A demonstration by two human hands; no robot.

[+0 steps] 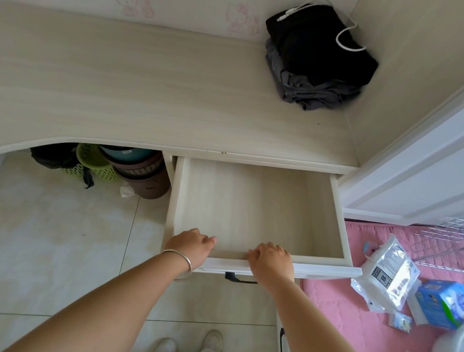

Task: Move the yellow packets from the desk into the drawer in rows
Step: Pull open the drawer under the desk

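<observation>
The pale wooden drawer under the desk stands pulled out, and nothing lies inside it. My left hand, with a silver bangle on the wrist, grips the drawer's front edge at its left part. My right hand grips the same front edge near the middle, just above the black handle. Fingers of both hands curl over the rim into the drawer. I see no yellow packets on the desk or anywhere in view.
Folded black and grey clothes with a white cable lie at the desk's back right corner. Baskets and bins sit under the desk. A pink mat at right carries a white bag and a blue box. A white door stands to the right.
</observation>
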